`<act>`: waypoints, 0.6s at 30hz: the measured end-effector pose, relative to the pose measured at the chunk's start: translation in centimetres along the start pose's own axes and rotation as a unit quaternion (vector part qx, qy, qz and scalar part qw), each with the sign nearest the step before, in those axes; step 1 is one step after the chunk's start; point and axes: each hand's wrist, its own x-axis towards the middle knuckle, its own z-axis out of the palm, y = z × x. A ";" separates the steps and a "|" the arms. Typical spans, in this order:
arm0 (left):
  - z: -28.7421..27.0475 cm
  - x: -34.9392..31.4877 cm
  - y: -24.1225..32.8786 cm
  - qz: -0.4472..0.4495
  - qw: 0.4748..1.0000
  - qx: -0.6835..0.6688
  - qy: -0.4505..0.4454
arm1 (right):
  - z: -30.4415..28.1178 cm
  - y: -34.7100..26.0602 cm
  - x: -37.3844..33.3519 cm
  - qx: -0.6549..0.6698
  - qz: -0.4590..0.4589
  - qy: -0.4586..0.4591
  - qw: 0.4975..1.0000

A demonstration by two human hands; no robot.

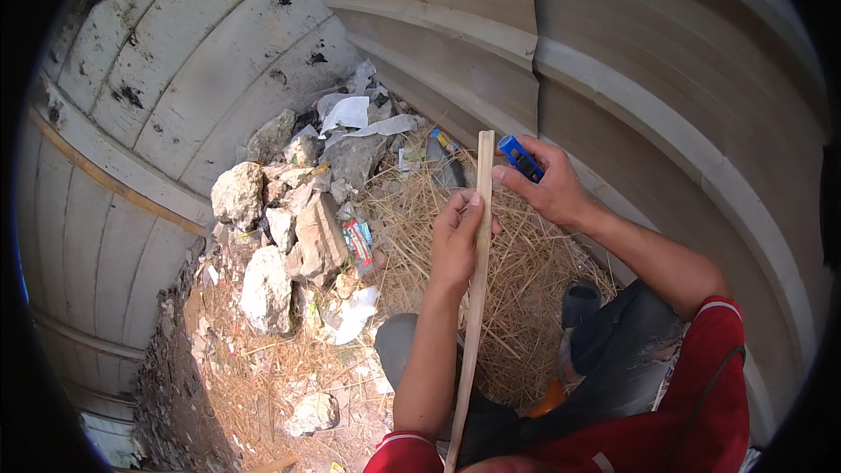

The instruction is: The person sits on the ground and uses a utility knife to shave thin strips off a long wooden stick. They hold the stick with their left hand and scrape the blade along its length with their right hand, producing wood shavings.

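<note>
A long, narrow wooden strip (476, 315) runs up from my lap, tilted slightly to the right at its top. My left hand (457, 236) is closed round it a little below the upper end, with the thumb lying along its face. Just right of that end, my right hand (552, 182) grips a small blue-and-black hand tool (520, 158), whose exact kind I cannot make out. A narrow gap shows between the tool and the strip. The strip's lower end passes down past my left forearm to the picture's bottom edge.
Dry straw (526, 324) covers the ground around my feet. Left of it lie rough stones (267, 289), white scraps (349, 114) and litter. Ribbed sheet walls (657, 114) rise close on the right and behind the pile. An orange object (550, 398) shows below my legs.
</note>
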 end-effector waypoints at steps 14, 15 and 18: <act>-2.4 -2.0 1.6 -0.002 0.998 0.009 -0.066 | 3.6 -2.6 3.2 0.048 0.017 0.066 0.997; -2.3 -2.1 1.3 0.010 0.997 0.027 -0.068 | 3.6 -2.8 3.4 0.021 0.019 0.060 0.998; -2.5 -2.3 0.8 0.049 0.997 0.030 -0.043 | 3.0 -3.4 3.7 -0.052 0.027 0.015 0.998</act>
